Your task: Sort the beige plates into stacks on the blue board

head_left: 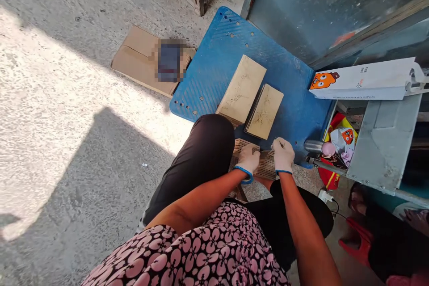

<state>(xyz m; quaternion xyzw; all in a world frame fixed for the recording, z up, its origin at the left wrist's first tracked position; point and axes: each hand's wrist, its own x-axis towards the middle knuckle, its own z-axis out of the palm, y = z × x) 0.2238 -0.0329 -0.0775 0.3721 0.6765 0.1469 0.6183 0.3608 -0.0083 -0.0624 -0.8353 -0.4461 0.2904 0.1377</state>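
Observation:
Both hands wear white gloves with blue cuffs and work at the near edge of a blue table. My left hand is closed, its fingers curled on a row of thin tan boards standing with their edges up. Beside it, my right hand has thumb and fingers pinched together at the far right end of that row; what lies between them is too small to make out. Just beyond the hands lie a larger stack of tan boards and a smaller stack, their tops darkly marked.
A flattened cardboard piece with a blurred dark item lies left of the table. At right are a white paper bag, a metal flask and a grey metal surface. A person in red shoes sits lower right.

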